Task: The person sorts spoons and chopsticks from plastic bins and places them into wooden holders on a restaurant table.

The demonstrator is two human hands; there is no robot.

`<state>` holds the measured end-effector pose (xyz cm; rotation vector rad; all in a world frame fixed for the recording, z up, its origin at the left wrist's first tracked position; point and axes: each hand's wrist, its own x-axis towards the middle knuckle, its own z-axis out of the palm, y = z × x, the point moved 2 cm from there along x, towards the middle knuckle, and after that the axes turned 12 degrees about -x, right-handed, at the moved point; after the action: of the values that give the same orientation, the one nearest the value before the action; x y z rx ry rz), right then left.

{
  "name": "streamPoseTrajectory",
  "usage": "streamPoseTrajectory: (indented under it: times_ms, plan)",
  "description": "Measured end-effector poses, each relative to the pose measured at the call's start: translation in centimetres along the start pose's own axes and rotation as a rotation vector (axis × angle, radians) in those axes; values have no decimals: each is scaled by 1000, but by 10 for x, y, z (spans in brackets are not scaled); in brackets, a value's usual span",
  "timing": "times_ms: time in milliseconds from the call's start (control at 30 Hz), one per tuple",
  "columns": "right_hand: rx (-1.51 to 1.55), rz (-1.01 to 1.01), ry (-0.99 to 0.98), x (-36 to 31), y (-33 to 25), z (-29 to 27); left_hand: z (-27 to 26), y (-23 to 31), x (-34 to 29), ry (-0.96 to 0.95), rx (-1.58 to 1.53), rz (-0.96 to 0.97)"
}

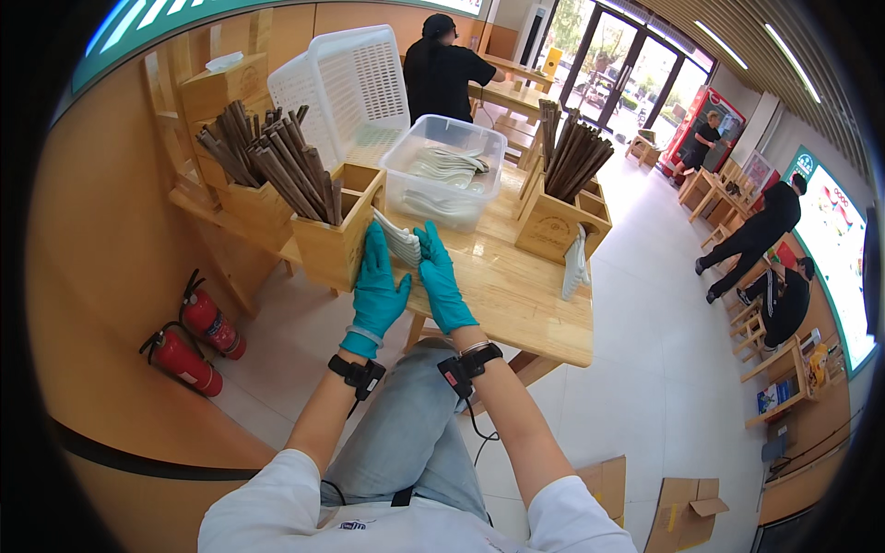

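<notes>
Between my two teal-gloved hands stands a nested stack of white spoons (pixel 399 241), pressed from both sides above the table's near edge. My left hand (pixel 376 288) lies along its left side, fingers straight, close against a wooden holder (pixel 324 251). On the right side of the stack, my right hand (pixel 442 284) grips it with fingertips near its top. Dark chopsticks (pixel 293 170) fill part of that holder. Just beyond my hands, a clear plastic tub (pixel 398 177) contains many more white spoons (pixel 450 170).
A second wooden holder (pixel 550 230) carries chopsticks and white spoons (pixel 575 265) at the right. White perforated baskets (pixel 359 88) lean behind the tub. Two fire extinguishers (pixel 184 361) stand on the floor at left. A person in black (pixel 444 74) works at a farther table.
</notes>
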<state>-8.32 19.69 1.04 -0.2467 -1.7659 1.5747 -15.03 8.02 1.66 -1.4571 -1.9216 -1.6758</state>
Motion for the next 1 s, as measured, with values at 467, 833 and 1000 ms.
streamPoseTrajectory:
  times_ms: [467,833,1000]
  plan:
    - [-386,-39,96,-18,-1,-20,-5,2,2,68,-13,-23]
    - [-2006,-364,765,37,-114,-216,-3,0,-2,0,186,87]
    - [-1947,131,257,56,-126,-252,-5,5,-1,-12,188,38]
